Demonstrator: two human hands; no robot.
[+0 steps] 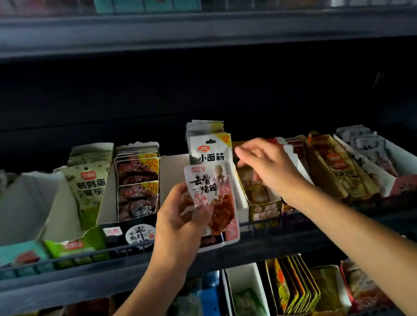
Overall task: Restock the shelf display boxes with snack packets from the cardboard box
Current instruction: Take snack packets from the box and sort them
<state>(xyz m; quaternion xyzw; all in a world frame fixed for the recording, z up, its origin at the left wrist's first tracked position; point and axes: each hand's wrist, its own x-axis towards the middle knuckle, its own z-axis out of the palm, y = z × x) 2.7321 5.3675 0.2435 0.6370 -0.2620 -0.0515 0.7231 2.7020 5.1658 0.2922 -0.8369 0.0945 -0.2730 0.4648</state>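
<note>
Left hand point(181, 213) fingers and thumb pinch a pink-white packet point(213, 201), upright, in front of the white display box point(176, 174) on the middle shelf point(87, 265). Right hand point(271, 168) blurred, fingers loosely spread, reaching over the yellow box point(264, 210) just right of the white packets point(210, 145) stacked behind the held one; whether it touches anything, cannot tell.

held packet point(213, 199): 去骨猪蹄 | white packet point(210, 149): 小面筋 | black display box point(136, 234): 素牛
</note>
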